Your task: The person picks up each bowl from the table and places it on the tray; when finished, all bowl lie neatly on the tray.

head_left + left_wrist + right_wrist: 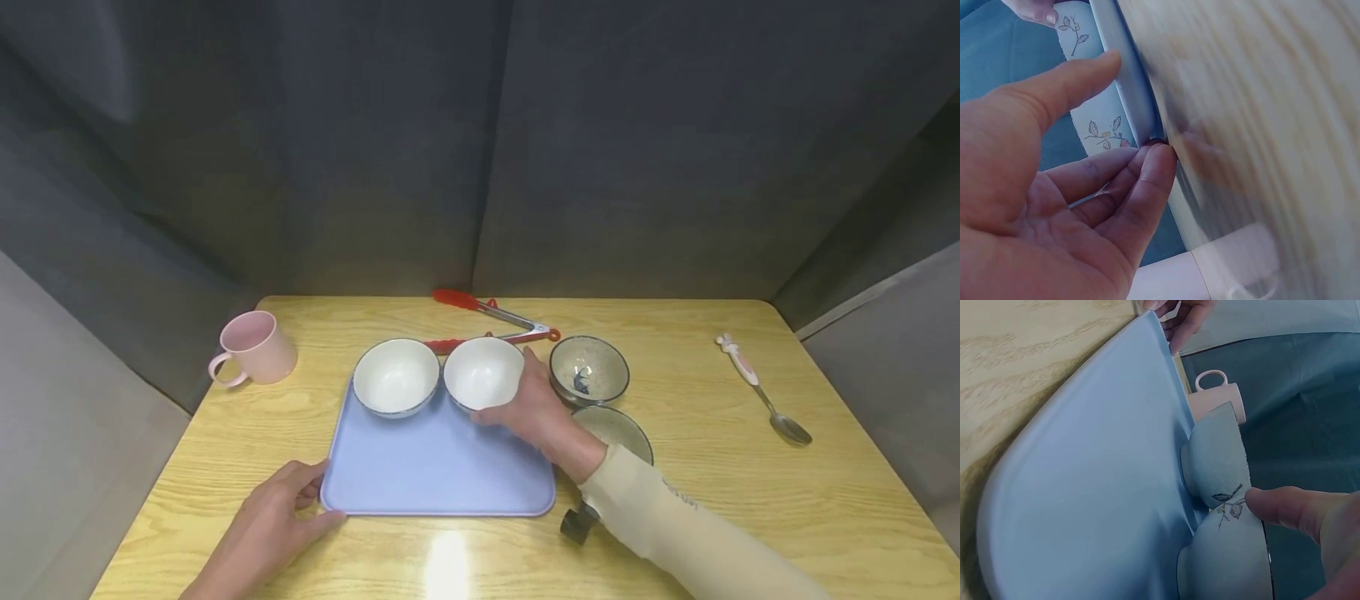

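Observation:
A lavender-blue tray (435, 475) lies on the wooden table. Two white bowls stand side by side at its far edge, the left bowl (396, 375) and the right bowl (483, 371); leaf sprigs decorate their outsides. My right hand (534, 407) grips the right bowl from its right side, fingers at the far rim and thumb (1272, 503) on the near outer wall. At the tray's near left corner, my left hand (273, 517) holds the edge, with curled fingertips (1159, 162) against the rim and the thumb (1094, 72) extended along it.
Right of the tray stand two grey-brown bowls, a far one (588, 371) and a near one (618, 429) partly hidden by my right arm. Red-tipped tongs (517, 318) lie behind the white bowls. A pink mug (266, 354) stands at left, a spoon (787, 429) lies far right.

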Available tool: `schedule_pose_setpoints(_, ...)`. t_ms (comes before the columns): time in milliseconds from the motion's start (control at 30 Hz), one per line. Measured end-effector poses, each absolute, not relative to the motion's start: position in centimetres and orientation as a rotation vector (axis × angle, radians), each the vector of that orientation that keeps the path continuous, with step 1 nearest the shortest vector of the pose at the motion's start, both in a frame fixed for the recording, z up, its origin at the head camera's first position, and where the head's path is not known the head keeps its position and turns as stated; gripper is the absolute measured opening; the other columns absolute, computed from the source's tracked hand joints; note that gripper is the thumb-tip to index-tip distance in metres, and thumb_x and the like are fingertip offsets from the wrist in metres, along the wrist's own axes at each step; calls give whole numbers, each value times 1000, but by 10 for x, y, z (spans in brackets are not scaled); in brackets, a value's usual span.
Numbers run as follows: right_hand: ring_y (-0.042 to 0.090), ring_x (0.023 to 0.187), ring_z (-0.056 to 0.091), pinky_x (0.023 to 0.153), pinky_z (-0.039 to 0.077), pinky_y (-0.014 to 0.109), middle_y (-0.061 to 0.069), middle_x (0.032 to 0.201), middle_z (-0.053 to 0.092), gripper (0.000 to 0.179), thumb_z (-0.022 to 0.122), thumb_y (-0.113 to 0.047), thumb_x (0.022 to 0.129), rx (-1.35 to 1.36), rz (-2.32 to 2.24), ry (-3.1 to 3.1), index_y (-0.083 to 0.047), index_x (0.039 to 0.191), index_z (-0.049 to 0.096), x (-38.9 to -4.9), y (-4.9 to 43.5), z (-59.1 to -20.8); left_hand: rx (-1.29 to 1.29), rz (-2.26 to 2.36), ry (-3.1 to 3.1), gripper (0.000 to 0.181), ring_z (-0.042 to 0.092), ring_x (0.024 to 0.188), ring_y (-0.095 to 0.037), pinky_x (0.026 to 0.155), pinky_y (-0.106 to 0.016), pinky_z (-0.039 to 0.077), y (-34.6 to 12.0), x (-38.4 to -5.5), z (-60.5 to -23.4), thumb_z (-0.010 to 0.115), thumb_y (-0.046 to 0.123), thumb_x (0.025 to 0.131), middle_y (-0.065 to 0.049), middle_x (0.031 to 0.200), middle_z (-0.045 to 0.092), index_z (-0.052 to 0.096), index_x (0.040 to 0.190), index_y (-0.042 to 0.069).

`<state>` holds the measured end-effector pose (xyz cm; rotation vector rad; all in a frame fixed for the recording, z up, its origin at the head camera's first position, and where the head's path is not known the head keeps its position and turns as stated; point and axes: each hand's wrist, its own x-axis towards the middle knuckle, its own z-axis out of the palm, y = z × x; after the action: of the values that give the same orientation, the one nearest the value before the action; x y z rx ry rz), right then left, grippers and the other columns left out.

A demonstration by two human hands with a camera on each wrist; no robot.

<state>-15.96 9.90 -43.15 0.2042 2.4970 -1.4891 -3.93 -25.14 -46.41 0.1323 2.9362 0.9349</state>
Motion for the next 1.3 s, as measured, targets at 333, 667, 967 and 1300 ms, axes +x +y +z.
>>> schedule_pose_setpoints(333,47,151,50,132,47,64,24,181,24,135,100,-27,82,181,-1370,2595,-8,179,9,-160,101,-422,129,928,2923,69,75,102,-12,92,-30,72,-251,-40,-465,100,24,85,4,109,75,73,144,-1)
schedule_pose_setpoints(667,46,162,42,136,41,66,23,181,27,122,97,-31,85,84,-1372,2630,-8,177,21,-147,121,-392,131,921,2927,68,75,102,-13,93,-31,72,-251,-39,-464,100,24,86,5,108,74,73,144,1)
schedule_pose_setpoints(967,49,170,31,139,38,62,17,187,18,126,95,-32,90,46,-1494,2511,-13,181,11,-125,147,-376,146,933,2937,68,76,102,-14,92,-30,72,-251,-39,-464,100,24,85,3,109,76,73,141,-3)
schedule_pose_setpoints(1300,56,167,29,137,39,68,20,187,18,132,95,-46,90,9,-1405,2592,-12,181,5,-91,181,-368,150,941,2924,68,76,103,-13,92,-30,72,-252,-40,-465,100,23,85,3,110,75,73,143,-2)
